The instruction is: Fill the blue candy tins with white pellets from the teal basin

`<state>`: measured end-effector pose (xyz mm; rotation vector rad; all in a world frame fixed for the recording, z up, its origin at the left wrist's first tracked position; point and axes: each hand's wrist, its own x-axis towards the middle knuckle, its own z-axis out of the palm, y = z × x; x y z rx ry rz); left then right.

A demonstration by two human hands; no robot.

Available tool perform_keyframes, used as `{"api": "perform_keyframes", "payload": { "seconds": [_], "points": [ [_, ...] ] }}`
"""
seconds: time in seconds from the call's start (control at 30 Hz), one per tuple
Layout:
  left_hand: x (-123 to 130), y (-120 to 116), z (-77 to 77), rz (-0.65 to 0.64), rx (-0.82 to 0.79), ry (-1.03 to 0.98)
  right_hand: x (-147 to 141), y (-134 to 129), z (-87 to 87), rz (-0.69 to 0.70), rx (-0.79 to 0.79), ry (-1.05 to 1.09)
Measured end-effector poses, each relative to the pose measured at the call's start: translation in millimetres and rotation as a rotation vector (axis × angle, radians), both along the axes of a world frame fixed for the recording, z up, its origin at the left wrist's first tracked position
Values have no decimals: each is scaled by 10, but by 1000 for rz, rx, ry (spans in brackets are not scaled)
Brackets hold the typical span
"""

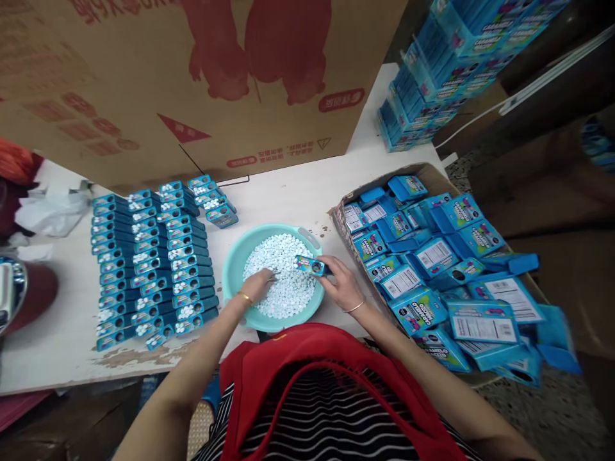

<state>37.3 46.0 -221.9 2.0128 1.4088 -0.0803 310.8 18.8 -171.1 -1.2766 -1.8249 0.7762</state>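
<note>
Right hand (pixel 342 285) grips a blue, round-holed candy box (pixel 307 265); left hand (pixel 258 286), grasp unclear, meets white candies (pixel 283 298); open tabletop (pixel 283 192) past teal basin's (pixel 229 266) far rim.

Packing workshop, small, by appearance: one worn white counter (pixel 283 200) bearing a turquoise basin (pixel 233 274) of loose white pellets (pixel 283 296) and close-set rows of small blue cartons (pixel 150 264). Also one cardboard box (pixel 349 243) heaped with similar packs (pixel 436 256), tall stacks of blue packages (pixel 435 83), and one large printed shipping carton (pixel 276 131).
</note>
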Motion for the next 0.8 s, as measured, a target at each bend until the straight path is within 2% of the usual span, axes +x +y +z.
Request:
{"api": "perform_keyframes", "payload": {
  "seconds": [0.07,0.13,0.23,0.33,0.43,0.53,0.63,0.73,0.8],
  "points": [
    [154,4,-130,-4,-5,-46,16,4,10,-16,-13,14],
    [227,9,-180,-6,-12,-88,32,9,12,-38,-19,27],
    [177,-9,-83,-6,-21,-154,54,13,12,-73,-21,43],
    [21,-51,217,6,9,-246,64,11,18,-80,-10,49],
    [-113,-75,662,-9,62,-316,41,2,14,-67,0,15],
    [-133,-58,1116,-70,82,-269,-29,-15,-15,-15,26,-32],
    [-21,-18,1451,-171,100,-153,-129,-40,-47,39,82,-65],
    [191,1,1657,-259,129,71,-223,-63,-48,81,117,-87],
    [361,-20,1763,-273,152,221,-267,-72,-36,101,119,-94]
  ]
}}
